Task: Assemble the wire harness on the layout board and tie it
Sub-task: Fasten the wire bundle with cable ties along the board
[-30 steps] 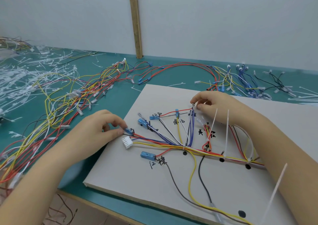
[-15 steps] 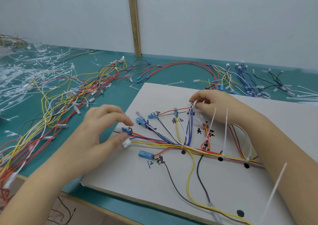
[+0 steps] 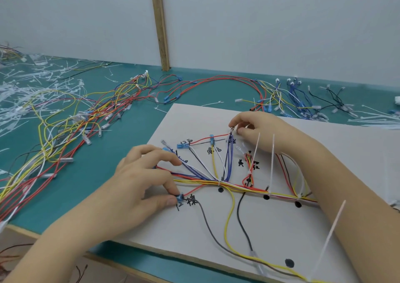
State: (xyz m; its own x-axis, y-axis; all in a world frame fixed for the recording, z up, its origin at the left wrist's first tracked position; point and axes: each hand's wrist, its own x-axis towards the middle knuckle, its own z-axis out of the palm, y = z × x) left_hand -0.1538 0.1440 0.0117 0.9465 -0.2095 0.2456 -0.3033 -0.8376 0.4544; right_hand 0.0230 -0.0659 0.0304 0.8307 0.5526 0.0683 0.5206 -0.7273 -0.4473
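Wire harness point(image 3: 238, 185) spread on the white board point(image 3: 324, 153), main bundle running left to right along its middle, branches fanning toward the far edge and loose tails trailing to the near edge. Left hand point(image 3: 138, 187) pinching the blue plug point(image 3: 179, 197) at the near-left branch end; right hand point(image 3: 257, 129) pinching a small metal terminal point(image 3: 232, 128) at the far tip of the purple branch. Upright white ties point(image 3: 272, 159) just right of that hand, so probably nearer for cinching; spare wires point(image 3: 65, 131) far left on the green table point(image 3: 104, 174).
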